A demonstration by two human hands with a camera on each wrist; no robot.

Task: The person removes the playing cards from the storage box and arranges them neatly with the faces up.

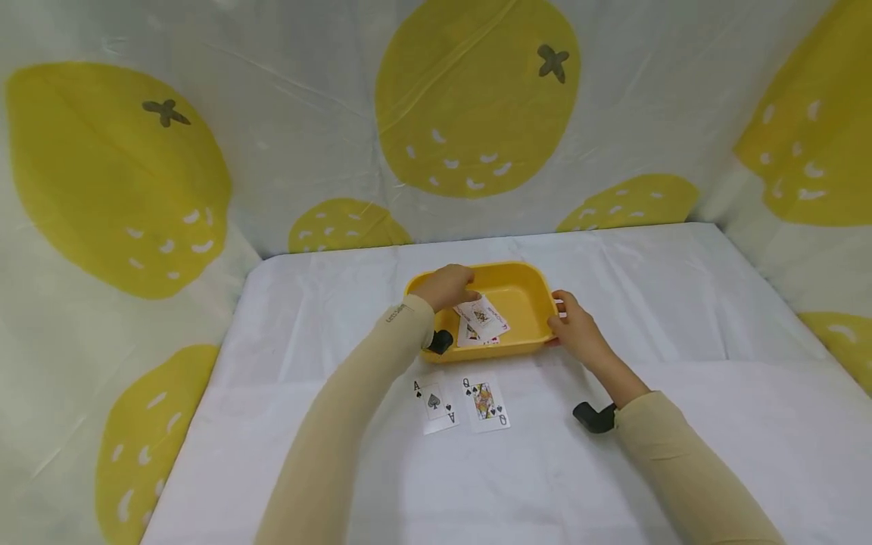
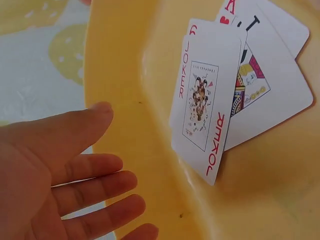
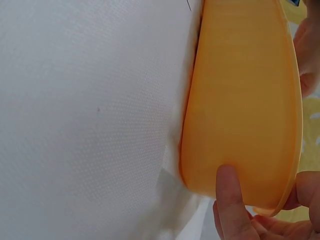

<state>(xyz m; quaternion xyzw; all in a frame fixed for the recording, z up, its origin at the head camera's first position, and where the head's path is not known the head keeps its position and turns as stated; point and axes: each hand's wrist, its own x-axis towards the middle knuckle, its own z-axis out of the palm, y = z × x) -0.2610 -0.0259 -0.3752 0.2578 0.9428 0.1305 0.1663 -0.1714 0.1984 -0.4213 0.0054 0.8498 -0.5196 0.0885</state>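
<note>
A yellow plastic basin point(image 1: 519, 309) rests on the white-covered table. Inside it, at its left, a joker card point(image 2: 200, 100) overlaps a face card point(image 2: 267, 92), with part of another red-marked card behind them. My left hand point(image 1: 446, 288) hovers over the basin's left side, fingers extended and apart from the cards. In the left wrist view, nothing is between its thumb and fingers. My right hand point(image 1: 579, 329) grips the basin's right end, thumb at the rim and a finger against the outer wall point(image 3: 240, 110).
In front of the basin, an ace of spades point(image 1: 434, 403) and a queen of spades point(image 1: 485, 401) lie face up side by side. Black devices sit at both wrists. A lemon-printed curtain point(image 1: 306, 151) hangs behind the table and along its sides.
</note>
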